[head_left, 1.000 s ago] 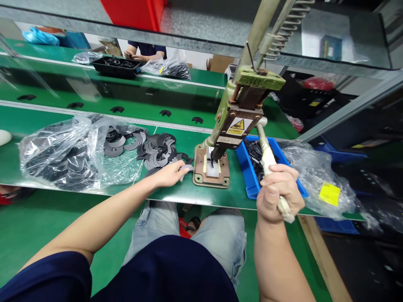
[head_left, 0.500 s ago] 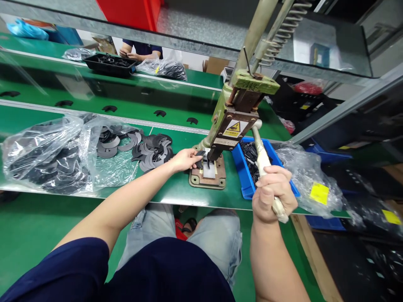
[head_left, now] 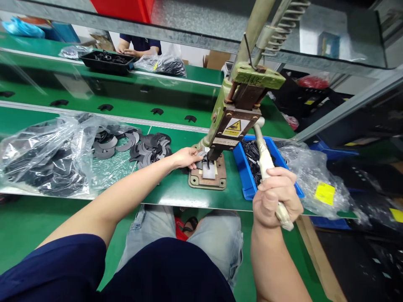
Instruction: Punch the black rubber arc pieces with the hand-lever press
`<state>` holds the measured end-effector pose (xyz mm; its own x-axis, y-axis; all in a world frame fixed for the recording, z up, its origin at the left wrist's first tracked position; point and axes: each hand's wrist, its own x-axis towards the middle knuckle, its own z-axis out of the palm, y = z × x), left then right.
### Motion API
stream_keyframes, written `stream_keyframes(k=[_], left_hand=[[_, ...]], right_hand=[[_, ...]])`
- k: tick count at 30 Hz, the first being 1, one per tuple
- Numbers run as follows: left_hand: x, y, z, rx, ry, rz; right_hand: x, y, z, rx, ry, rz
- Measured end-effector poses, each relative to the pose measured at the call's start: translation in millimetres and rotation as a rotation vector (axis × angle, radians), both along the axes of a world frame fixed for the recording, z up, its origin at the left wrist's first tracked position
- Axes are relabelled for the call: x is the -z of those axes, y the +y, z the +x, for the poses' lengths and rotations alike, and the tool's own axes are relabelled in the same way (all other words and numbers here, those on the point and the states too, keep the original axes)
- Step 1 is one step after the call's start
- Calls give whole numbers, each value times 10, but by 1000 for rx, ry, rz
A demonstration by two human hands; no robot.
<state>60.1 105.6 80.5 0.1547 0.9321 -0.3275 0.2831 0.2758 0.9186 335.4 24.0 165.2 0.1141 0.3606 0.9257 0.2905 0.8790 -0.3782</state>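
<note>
My left hand (head_left: pixel 188 158) pinches a dark curved piece (head_left: pixel 200 161) at the left side of the press base (head_left: pixel 208 183), beside the small metal plate (head_left: pixel 209 171). Wrapped round the pale lever (head_left: pixel 265 159) of the green press (head_left: pixel 220 105) is my right hand (head_left: pixel 277 197). The ram of the press, with a yellow warning label (head_left: pixel 232 127), comes down close to the piece; whether it touches is hidden. Left of my left hand lies a pile of dark curved pieces (head_left: pixel 151 149). A blue bin (head_left: pixel 248 188) of small black parts stands behind the lever.
Plastic bags (head_left: pixel 47 155) of dark pieces lie at the left, and another bag (head_left: pixel 315 180) at the right. Behind the bench, a strip carries spaced curved pieces (head_left: pixel 156 111). Across it a person's hands (head_left: pixel 130 52) are near a black tray (head_left: pixel 107 67). A metal shelf (head_left: pixel 195 25) hangs overhead.
The piece in my left hand has tilted, showing a lighter face. My right hand and the lever end sit slightly lower and further right. The curved pieces on the rear strip appear slightly further left.
</note>
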Motion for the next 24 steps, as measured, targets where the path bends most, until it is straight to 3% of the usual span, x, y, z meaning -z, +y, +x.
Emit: stream_keyframes(k=[5, 8, 11, 14, 16, 17, 19, 21, 24], left_hand=[[-82, 41, 31, -11, -22, -159], [-127, 25, 59, -36, -34, -239], [-126, -17, 96, -66, -72, -249], [-124, -88, 109, -81, -130, -199], [-155, -169, 76, -96, -168, -138], [-185, -223, 43, -100, -182, -106], [-269, -363, -47, -93, -205, -36], [-374, -535, -142, -56, -238, 24], [-529, -809, -217, 13, -291, 95]], right_hand=[[54, -10, 9, -8, 4, -1], [-90, 42, -19, -11, 8, 38], [-548, 223, -73, -71, 79, 128], [-1111, 460, -79, -92, 26, 51], [-1292, 558, -36, -35, -73, 12], [-1276, 573, -8, 20, -102, 19], [-1020, 526, 36, 169, -81, 41], [-544, 392, 27, 297, -29, -22], [222, 110, -146, 129, -227, -354]])
